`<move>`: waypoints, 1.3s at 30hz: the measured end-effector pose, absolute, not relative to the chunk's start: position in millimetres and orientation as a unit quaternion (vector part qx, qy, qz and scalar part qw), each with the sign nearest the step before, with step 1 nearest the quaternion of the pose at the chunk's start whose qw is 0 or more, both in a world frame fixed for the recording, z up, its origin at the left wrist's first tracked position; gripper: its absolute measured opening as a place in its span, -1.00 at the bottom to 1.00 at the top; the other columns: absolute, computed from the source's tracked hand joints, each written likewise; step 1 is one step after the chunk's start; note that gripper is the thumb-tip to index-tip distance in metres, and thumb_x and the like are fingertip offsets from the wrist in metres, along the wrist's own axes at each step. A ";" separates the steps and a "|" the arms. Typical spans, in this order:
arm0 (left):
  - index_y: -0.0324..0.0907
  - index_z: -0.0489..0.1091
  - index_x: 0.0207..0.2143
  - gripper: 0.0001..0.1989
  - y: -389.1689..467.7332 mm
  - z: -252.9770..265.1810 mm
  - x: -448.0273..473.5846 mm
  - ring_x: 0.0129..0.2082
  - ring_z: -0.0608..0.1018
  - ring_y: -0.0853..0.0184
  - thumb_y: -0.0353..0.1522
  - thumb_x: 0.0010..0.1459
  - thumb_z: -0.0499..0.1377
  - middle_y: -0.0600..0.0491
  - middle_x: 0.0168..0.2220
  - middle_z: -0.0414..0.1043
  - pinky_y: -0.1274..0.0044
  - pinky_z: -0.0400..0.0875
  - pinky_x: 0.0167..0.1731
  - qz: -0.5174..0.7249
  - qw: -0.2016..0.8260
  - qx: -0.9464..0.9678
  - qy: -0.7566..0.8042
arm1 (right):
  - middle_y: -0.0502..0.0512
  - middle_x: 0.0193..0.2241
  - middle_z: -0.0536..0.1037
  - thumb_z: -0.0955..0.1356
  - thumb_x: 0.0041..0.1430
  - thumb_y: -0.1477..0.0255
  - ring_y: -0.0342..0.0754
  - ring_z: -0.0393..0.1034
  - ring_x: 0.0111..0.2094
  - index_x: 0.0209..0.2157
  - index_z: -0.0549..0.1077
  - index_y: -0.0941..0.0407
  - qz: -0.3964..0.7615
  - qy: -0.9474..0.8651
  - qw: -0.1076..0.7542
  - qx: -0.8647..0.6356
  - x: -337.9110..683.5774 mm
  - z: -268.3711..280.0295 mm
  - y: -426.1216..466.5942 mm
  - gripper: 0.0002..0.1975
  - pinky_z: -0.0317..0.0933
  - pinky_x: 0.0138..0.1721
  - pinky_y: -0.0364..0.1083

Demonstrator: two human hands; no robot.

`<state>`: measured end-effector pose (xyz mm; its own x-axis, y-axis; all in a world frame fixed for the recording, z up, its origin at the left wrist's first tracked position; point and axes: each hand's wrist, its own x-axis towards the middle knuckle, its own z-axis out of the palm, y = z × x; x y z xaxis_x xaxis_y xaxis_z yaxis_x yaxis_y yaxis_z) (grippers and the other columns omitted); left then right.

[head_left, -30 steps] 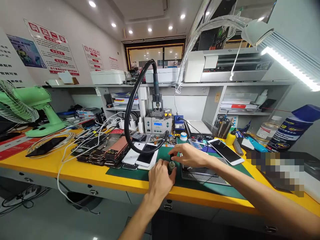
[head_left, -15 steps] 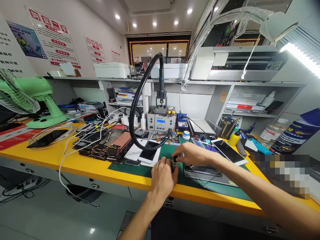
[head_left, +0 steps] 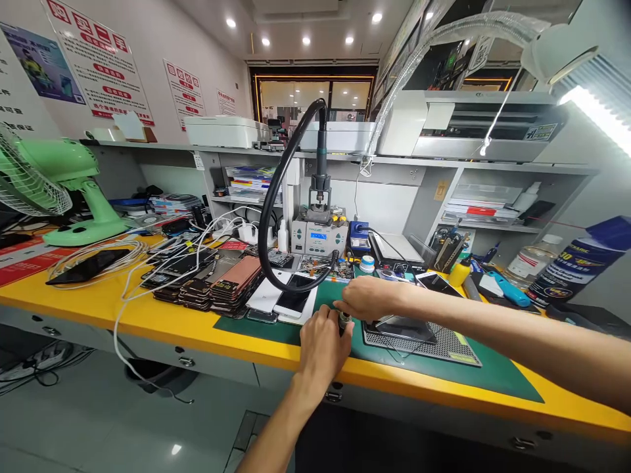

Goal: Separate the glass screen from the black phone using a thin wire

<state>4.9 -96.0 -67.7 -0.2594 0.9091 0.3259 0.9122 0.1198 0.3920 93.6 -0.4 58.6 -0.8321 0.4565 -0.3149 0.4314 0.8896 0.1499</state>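
Note:
A small glass-like bottle (head_left: 344,320) stands low over the green mat (head_left: 503,369), mostly hidden by my hands. My left hand (head_left: 323,338) is wrapped round its body. My right hand (head_left: 367,299) is closed over the top, where the dark cap sits, its fingers largely hidden from view. Right of the bottle, a perforated metal plate (head_left: 451,351) carries a dark flat phone part (head_left: 407,328). To the left lie white phones (head_left: 298,303) on the mat.
A hot-air station (head_left: 319,238) with a looping black hose (head_left: 266,217) stands behind. Stacked phone parts (head_left: 236,279) and white cables (head_left: 128,276) cover the left bench. At right are a blue spray can (head_left: 572,266), a clear bottle (head_left: 535,259) and a yellow bottle (head_left: 460,272).
My right hand has turned on top of the bottle and its wrist and forearm have swung upward. My left hand keeps its grip. The view has shifted slightly.

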 end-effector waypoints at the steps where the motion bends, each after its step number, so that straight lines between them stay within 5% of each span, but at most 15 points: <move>1: -0.19 0.42 0.00 -0.69 -96.1 -67.8 4.8 -0.14 0.57 0.24 -0.21 0.31 0.18 -0.05 -0.03 0.49 0.30 0.53 -0.14 -0.265 0.003 -0.609 -0.748 | 0.16 -0.05 0.55 0.34 0.37 0.29 0.00 0.51 -0.12 -0.01 0.48 0.15 0.044 0.954 0.177 0.237 93.1 59.9 -0.7 -0.73 0.43 -0.09 0.08; 9: -0.19 0.43 0.00 -0.71 -97.0 -68.1 4.4 -0.14 0.57 0.25 -0.23 0.32 0.18 -0.05 -0.03 0.49 0.31 0.53 -0.15 -0.269 -0.003 -0.614 -0.742 | 0.15 -0.06 0.55 0.37 0.35 0.31 0.00 0.51 -0.15 0.01 0.46 0.17 0.053 0.937 0.279 0.202 93.7 69.6 -7.3 -0.71 0.45 -0.13 0.06; 28: -0.21 0.44 -0.05 -0.74 -95.8 -68.8 1.7 -0.21 0.58 0.28 -0.24 0.32 0.18 -0.01 -0.13 0.51 0.34 0.53 -0.20 -0.265 0.025 -0.619 -0.739 | 0.18 0.04 0.50 0.37 0.34 0.31 0.05 0.49 -0.05 0.08 0.43 0.15 0.087 0.932 0.287 0.203 85.5 70.0 -9.4 -0.66 0.43 -0.06 0.12; 39: -0.18 0.48 -0.10 -0.75 -96.2 -67.2 -0.4 -0.22 0.61 0.16 -0.23 0.34 0.10 -0.02 -0.21 0.50 0.44 0.27 -0.40 -0.253 0.018 -0.628 -0.736 | 0.18 0.02 0.51 0.37 0.34 0.30 0.05 0.49 -0.06 0.07 0.43 0.15 0.093 0.941 0.272 0.179 93.4 59.4 -6.4 -0.67 0.43 -0.07 0.12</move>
<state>-0.4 -96.2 -67.2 -0.2101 0.9152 0.3440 0.9331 0.0826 0.3501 93.4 -6.4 59.4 -0.7886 0.3867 -0.4782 0.2862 0.9190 0.2712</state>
